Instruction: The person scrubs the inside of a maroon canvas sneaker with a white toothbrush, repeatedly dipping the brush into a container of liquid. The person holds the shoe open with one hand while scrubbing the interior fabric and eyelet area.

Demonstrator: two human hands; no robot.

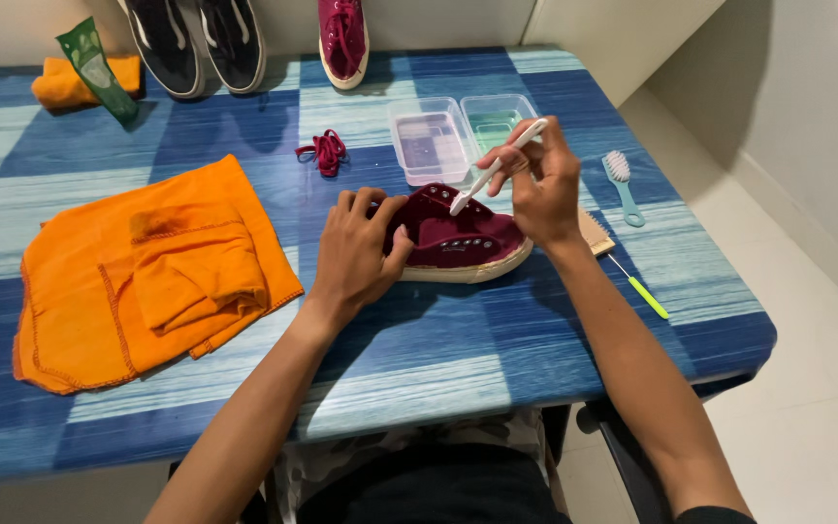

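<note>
An orange cloth (147, 272) lies crumpled on the left of the blue checked bench (419, 359). Right of it, the left hand (356, 247) grasps the heel end of a maroon shoe (458, 243), which lies on its side at the bench's middle. A bundle of maroon laces (322, 152) sits behind, near two clear tubs (458, 136). The right hand (535, 184) pinches a white brush (495, 170), its tip touching the shoe. Farther right lies a teal brush (623, 184).
</note>
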